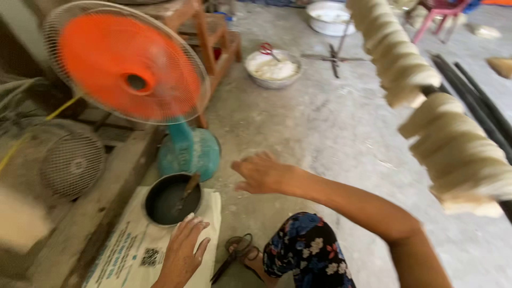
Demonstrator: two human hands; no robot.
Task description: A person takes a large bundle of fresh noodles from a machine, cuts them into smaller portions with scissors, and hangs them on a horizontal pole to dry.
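My left hand point(183, 249) rests flat, fingers spread, on a white printed sack point(133, 250), its fingertips touching the rim of a dark pot point(172, 200) that holds dark liquid and a stick. My right hand point(261, 173) hovers open over the concrete floor, reaching left toward the teal base point(190, 152) of a standing fan with spinning orange blades point(128, 66). It holds nothing. My knee in flowered cloth point(309, 248) is at the bottom.
A rod wrapped with pale dough coils point(426, 101) crosses the right side, close to the camera. A metal bowl of white dough with red scissors point(273, 68) sits further back. Wooden stool point(210, 32), second fan grille point(72, 162), sandal point(237, 250), black poles point(474, 101).
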